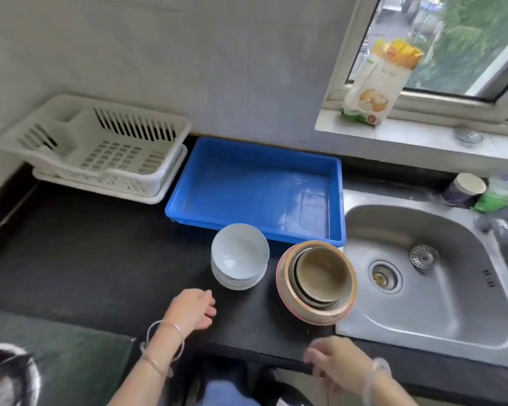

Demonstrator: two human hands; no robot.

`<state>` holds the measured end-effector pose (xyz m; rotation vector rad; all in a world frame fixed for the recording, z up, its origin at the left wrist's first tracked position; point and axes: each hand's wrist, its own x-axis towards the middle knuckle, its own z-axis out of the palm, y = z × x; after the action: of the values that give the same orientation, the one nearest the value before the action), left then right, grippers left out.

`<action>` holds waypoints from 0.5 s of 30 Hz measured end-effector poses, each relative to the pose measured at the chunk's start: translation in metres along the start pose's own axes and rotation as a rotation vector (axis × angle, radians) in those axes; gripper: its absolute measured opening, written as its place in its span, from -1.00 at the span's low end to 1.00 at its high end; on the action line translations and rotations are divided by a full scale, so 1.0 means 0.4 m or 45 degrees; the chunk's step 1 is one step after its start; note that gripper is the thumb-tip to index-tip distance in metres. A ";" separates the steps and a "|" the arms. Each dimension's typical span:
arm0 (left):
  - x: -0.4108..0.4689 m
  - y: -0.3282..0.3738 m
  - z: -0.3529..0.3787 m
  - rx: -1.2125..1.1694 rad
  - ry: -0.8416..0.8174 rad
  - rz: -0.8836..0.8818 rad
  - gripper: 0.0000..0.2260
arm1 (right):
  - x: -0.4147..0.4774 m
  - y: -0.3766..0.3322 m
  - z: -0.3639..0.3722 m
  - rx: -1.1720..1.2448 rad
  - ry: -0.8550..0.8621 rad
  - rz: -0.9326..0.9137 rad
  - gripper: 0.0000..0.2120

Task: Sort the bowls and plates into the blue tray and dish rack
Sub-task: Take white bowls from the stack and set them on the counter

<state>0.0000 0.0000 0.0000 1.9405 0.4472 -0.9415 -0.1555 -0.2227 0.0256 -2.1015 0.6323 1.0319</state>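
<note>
A stack of white bowls point(239, 256) stands on the black counter, just in front of the empty blue tray point(188, 206). To its right a stack of brown and pink-rimmed dishes point(317, 281) sits at the counter's edge by the sink. The white dish rack point(100, 148) is empty, at the back left against the wall. My left hand point(192, 309) hovers over the counter just below the white bowls, fingers loosely curled, holding nothing. My right hand point(333, 364) is at the counter's front edge below the brown stack, also holding nothing.
A steel sink point(423, 276) with a strainer fills the right side. A cup point(464, 189) and green items stand behind it. A food packet point(376, 83) leans on the window sill. A dark stove top point(71, 361) lies at the lower left.
</note>
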 end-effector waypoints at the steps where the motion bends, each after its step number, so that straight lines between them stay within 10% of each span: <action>1: 0.009 0.012 -0.005 0.029 0.065 0.124 -0.76 | 0.018 -0.017 -0.013 0.155 0.066 -0.091 -0.78; 6: 0.016 0.078 -0.008 0.136 0.249 0.442 -0.79 | 0.093 -0.175 -0.124 0.195 0.573 -0.390 -0.80; 15: 0.038 0.114 0.003 0.176 0.243 0.438 -0.67 | 0.244 -0.302 -0.153 -0.091 0.670 -0.260 -0.76</action>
<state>0.0378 -0.0259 0.0139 2.1557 0.1486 -0.5816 0.0103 -0.2045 0.0176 -2.4589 0.6144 0.3881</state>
